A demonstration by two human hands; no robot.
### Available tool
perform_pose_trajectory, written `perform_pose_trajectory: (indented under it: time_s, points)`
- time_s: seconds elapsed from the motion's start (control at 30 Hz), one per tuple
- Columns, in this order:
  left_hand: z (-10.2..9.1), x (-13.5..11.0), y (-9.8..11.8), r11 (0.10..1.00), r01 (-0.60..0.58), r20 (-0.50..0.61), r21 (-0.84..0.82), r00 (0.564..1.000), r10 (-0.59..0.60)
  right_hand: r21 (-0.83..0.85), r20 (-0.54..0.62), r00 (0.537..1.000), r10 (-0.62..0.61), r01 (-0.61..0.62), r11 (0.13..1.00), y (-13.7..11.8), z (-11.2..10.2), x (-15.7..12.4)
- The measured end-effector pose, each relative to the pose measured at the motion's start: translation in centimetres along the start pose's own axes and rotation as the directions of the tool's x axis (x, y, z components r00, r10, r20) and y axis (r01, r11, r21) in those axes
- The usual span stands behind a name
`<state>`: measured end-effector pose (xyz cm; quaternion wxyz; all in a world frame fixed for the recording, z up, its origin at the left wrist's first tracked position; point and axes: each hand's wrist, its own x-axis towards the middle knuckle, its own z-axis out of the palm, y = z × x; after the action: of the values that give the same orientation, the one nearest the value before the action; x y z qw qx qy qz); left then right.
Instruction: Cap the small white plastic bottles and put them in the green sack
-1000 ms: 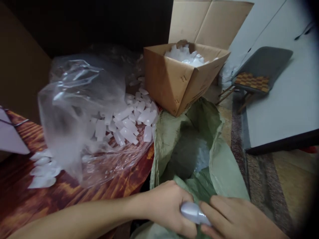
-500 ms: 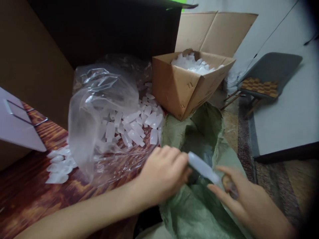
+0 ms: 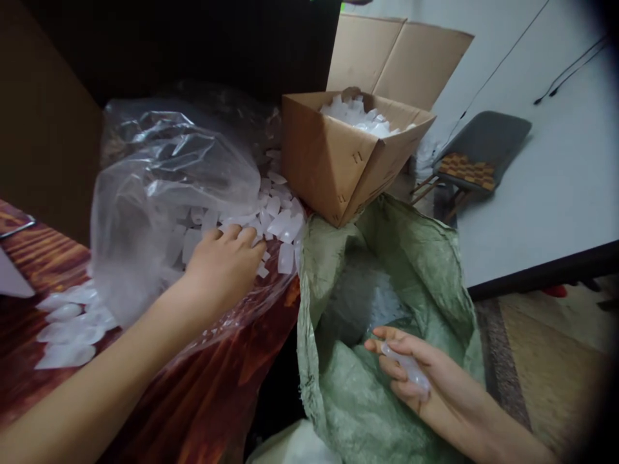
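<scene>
Lower right: right hand cupped loosely round one translucent plastic piece, over the open green sack. Centre left: left hand, fingers together and curled, on the loose white pieces in the clear bag — plenty left unprocessed. Upper centre: cardboard box heaped full.

No readable text, labels, brands or numbers anywhere.
</scene>
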<state>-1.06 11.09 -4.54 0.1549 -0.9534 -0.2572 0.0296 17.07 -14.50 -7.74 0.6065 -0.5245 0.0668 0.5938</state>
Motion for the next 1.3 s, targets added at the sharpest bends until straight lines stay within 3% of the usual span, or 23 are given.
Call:
perform_pose_trajectory:
  time_s: [0.17, 0.47, 0.67, 0.73, 0.77, 0.83, 0.9, 0.93, 1.0, 1.07, 1.3]
  points:
    - [-0.2, 0.2, 0.3, 1.0, 0.017, -0.016, 0.001, 1.0, -0.017, -0.235, 0.022, 0.999, -0.036, 0.041, 0.971, 1.1, 0.3, -0.2]
    - [0.3, 1.5, 0.6, 0.994, 0.095, -0.038, -0.059, 0.995, -0.097, -0.599, 0.042, 0.964, -0.263, 0.235, 0.766, 0.8, 0.1, 0.0]
    - [-1.6, 1.0, 0.5, 0.991, 0.087, -0.024, -0.103, 0.996, -0.09, -0.771, 0.094, 0.91, -0.404, 0.323, 0.548, 0.0, 0.8, -0.3]
    - [-2.5, 0.7, 1.0, 0.981, 0.065, -0.047, -0.181, 0.996, -0.074, -0.83, 0.156, 0.86, -0.486, 0.381, 0.408, -0.4, 1.1, -0.8]
    - [-2.8, 0.5, 1.5, 0.965, 0.037, -0.066, -0.261, 0.996, -0.056, -0.852, 0.218, 0.811, -0.542, 0.429, 0.299, -0.6, 1.3, -1.0]
    - [-3.1, 0.0, 3.1, 0.88, -0.069, -0.114, -0.469, 0.993, 0.017, -0.845, 0.393, 0.658, -0.643, 0.534, 0.03, -1.1, 1.6, -1.5]
    - [-3.1, -0.7, 5.1, 0.732, -0.202, -0.153, -0.651, 0.979, 0.134, -0.776, 0.549, 0.485, -0.68, 0.599, -0.199, -1.4, 2.0, -2.0]
    - [-3.0, -1.1, 6.2, 0.651, -0.25, -0.157, -0.717, 0.967, 0.199, -0.742, 0.597, 0.418, -0.685, 0.612, -0.274, -1.6, 2.2, -2.2]
    - [-2.9, -1.8, 7.9, 0.511, -0.281, -0.132, -0.812, 0.942, 0.308, -0.707, 0.647, 0.344, -0.681, 0.606, -0.365, -1.7, 2.5, -2.5]
    - [-2.8, -2.4, 9.1, 0.402, -0.246, -0.097, -0.882, 0.929, 0.356, -0.704, 0.665, 0.332, -0.669, 0.579, -0.412, -1.7, 2.6, -2.7]
    - [-1.7, -2.9, 10.7, 0.113, -0.04, 0.004, -0.993, 0.93, 0.367, -0.56, 0.821, 0.399, -0.408, 0.702, -0.439, -1.8, 1.3, -3.4]
